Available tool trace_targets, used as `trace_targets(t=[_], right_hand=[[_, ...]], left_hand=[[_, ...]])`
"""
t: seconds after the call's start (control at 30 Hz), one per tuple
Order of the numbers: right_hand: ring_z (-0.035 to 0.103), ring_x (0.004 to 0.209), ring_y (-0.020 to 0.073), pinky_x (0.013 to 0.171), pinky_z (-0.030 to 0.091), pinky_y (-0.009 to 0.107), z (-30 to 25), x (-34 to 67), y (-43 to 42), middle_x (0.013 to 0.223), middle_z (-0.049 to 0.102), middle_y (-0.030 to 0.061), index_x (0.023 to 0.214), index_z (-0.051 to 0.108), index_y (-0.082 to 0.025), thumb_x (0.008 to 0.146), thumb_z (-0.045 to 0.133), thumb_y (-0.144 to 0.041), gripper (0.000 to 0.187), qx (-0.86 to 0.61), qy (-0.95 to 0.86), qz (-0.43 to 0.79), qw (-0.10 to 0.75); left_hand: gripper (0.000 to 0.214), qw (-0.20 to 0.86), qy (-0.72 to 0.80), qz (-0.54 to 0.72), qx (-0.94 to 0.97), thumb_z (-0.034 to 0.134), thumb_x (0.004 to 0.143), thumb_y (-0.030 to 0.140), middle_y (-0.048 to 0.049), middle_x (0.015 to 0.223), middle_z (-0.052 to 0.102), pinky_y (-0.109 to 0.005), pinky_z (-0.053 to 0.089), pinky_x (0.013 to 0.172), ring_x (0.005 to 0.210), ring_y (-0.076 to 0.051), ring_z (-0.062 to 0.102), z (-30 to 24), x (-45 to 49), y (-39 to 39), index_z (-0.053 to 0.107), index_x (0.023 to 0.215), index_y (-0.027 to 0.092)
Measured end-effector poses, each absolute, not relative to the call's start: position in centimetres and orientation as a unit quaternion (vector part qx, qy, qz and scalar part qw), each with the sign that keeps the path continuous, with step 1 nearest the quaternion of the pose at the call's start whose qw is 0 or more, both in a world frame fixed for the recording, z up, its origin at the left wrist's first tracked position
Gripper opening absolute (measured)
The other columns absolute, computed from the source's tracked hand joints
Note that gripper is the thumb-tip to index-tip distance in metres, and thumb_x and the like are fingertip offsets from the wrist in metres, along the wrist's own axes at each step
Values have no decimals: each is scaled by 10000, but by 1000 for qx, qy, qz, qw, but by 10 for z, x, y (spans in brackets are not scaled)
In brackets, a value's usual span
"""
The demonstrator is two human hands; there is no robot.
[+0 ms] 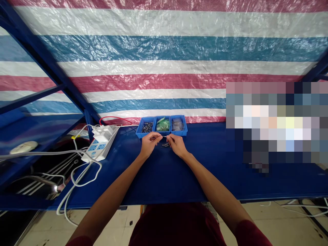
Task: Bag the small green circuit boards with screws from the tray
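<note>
My left hand (pixel 149 143) and my right hand (pixel 176 144) meet over the blue table, just in front of three small blue bins. Each is closed in a pinch. Between the fingertips spans a thin metal pin-like piece (pixel 164 136), held at both ends; its exact kind is too small to make out. Several similar thin metal pieces (pixel 165 145) lie on the table below it, between the hands. The left bin (pixel 138 131) holds many small dark and silvery metal pieces. Green plastic packets (pixel 163 123) fill the middle bin, and clear plastic bags (pixel 177 124) the right one.
A white power strip (pixel 102 145) with plugs and looping white cables (pixel 73 182) occupies the table's left side. A blue metal frame (pixel 51 65) rises at left, before a striped plastic sheet (pixel 164 82). The area at right is pixelated.
</note>
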State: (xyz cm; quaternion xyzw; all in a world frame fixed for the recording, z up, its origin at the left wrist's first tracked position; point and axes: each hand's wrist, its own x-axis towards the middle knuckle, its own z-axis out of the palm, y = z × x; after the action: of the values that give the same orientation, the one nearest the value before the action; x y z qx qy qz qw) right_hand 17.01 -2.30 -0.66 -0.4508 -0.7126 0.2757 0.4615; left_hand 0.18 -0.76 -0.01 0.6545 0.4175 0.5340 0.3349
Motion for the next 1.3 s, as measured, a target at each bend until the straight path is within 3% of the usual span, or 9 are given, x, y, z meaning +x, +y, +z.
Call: trace_targets(t=[0.1, 0.27, 0.57, 0.7, 0.87, 0.97, 1.3], right_hand=[[499, 547, 120, 591, 371, 229, -8, 170, -22, 554, 515, -20, 669, 542, -194, 950, 364, -418, 401, -452, -723, 263, 452], [504, 554, 119, 600, 345, 239, -9, 170, -21, 582, 554, -6, 632, 544, -189, 950, 372, -434, 436, -470, -717, 217, 467], [485, 508, 123, 588, 354, 249, -8, 171, -21, 542, 541, -9, 643, 575, -194, 944, 386, -444, 435, -481, -704, 209, 480], [483, 504, 124, 586, 361, 255, -9, 172, -20, 544, 552, -5, 643, 585, -194, 942, 390, -442, 435, -490, -699, 205, 478], [529, 595, 144, 611, 389, 259, -11, 172, -19, 673, 623, 24, 753, 636, -189, 924, 425, -401, 345, -477, -702, 198, 489], [545, 644, 152, 644, 409, 266, -10, 173, -19, 752, 644, 42, 797, 654, -188, 905, 461, -358, 279, -464, -701, 191, 507], [509, 620, 138, 623, 400, 255, -13, 169, -20, 680, 584, 14, 803, 684, -197, 875, 543, -322, 202, -420, -744, 219, 472]], left_hand=[[268, 370, 388, 539, 650, 685, 766, 403, -30, 788, 645, -219, 464, 502, 582, -104, 572, 0, 4, -8, 588, 764, 154], [251, 396, 356, 539, 652, 569, 871, 408, -77, 923, 686, -304, 538, 702, 784, -164, 661, -1, 5, -8, 474, 851, 176], [248, 158, 403, 461, 775, 545, 886, 395, -46, 783, 684, -324, 487, 780, 756, -182, 616, 5, 0, -13, 702, 930, 207], [238, 193, 413, 476, 752, 612, 835, 413, -36, 756, 687, -281, 488, 642, 637, -154, 598, 1, 0, -10, 724, 886, 210], [256, 305, 429, 501, 687, 677, 769, 412, 21, 589, 620, -211, 382, 411, 379, -68, 439, -3, 0, -7, 687, 873, 179], [272, 349, 423, 497, 672, 684, 760, 396, 18, 602, 627, -194, 358, 372, 359, -55, 421, -2, 1, -8, 665, 913, 172], [336, 398, 419, 492, 651, 693, 760, 393, 38, 564, 603, -177, 355, 345, 346, -52, 411, -1, 4, -11, 629, 1007, 175]])
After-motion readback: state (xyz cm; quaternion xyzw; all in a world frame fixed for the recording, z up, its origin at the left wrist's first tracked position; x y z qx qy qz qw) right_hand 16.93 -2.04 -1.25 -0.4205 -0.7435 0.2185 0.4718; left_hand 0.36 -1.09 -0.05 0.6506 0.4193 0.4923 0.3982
